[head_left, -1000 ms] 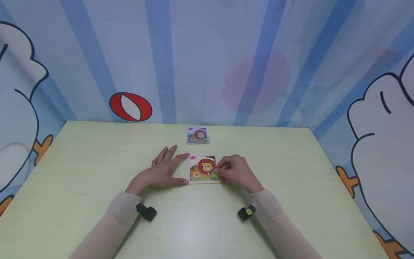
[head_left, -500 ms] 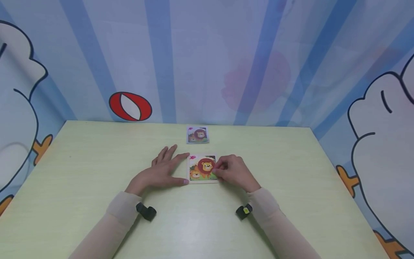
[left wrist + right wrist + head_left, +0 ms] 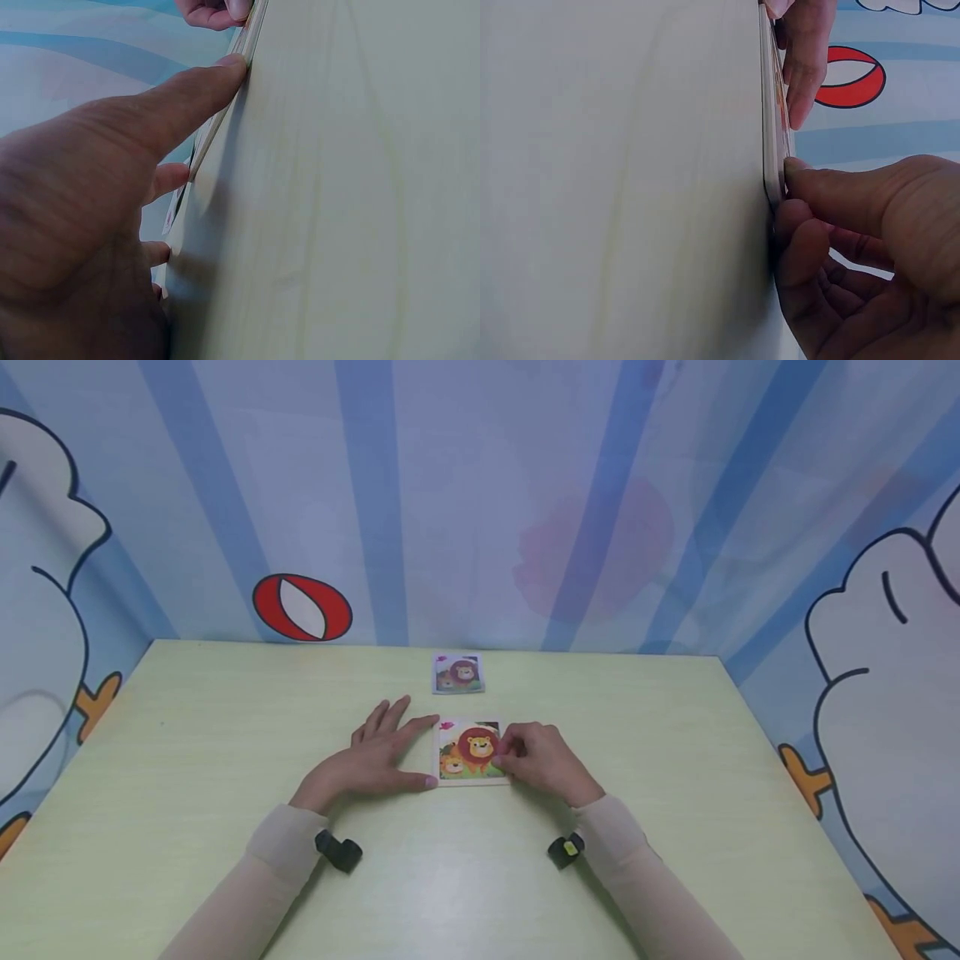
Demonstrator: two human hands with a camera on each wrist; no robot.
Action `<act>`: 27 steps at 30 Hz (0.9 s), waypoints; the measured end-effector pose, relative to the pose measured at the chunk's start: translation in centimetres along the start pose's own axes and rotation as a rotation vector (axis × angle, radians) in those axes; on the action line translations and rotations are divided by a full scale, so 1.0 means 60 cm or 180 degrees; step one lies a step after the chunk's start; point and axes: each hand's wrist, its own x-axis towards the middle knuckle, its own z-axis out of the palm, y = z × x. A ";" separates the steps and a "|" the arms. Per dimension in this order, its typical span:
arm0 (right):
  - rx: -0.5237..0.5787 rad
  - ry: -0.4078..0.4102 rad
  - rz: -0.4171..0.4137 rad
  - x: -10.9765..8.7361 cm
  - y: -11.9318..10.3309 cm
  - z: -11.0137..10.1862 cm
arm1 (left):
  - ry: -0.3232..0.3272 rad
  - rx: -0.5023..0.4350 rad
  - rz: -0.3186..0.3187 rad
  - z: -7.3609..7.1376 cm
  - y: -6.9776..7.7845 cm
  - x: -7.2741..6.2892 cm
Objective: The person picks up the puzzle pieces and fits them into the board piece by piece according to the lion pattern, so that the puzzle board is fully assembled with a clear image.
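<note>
A square lion jigsaw puzzle (image 3: 467, 752) in a pale frame lies flat on the table, below the middle of the head view. My left hand (image 3: 375, 760) rests at its left side with fingers spread, thumb and index fingertip at the two left corners. At the right edge is my right hand (image 3: 543, 760), its fingers curled. Its thumb (image 3: 840, 195) lies on the picture's right margin in the right wrist view, while the other fingers bunch against the frame's side. This hand covers part of the puzzle's right edge.
A smaller card (image 3: 458, 674) with the same lion picture lies just behind the puzzle. The pale yellow table (image 3: 225, 718) ends at a blue striped cloth backdrop (image 3: 480, 510) with cartoon prints. A small black device (image 3: 340, 852) sits at each wrist.
My right hand has shifted slightly left. The pale gap around the puzzle's lower-right piece no longer shows, and that part looks flush. The left hand has stayed in place.
</note>
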 end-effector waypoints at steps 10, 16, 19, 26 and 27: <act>0.0196 -0.0089 -0.0083 -0.007 0.007 -0.005 | -0.0061 0.0099 -0.0072 0.000 0.002 0.002; 0.0234 -0.0099 -0.0044 -0.007 0.007 -0.006 | -0.0063 0.0104 -0.0089 -0.001 0.005 0.001; 0.0254 -0.0082 -0.0042 -0.007 0.009 -0.006 | -0.0070 0.0098 -0.0091 -0.001 0.005 0.002; 0.0360 -0.0018 -0.0020 -0.011 0.014 -0.004 | -0.0072 0.0069 -0.0098 0.000 0.005 0.003; 0.0384 0.0016 -0.0014 -0.013 0.016 -0.005 | -0.0070 0.0065 -0.0094 0.000 0.005 0.002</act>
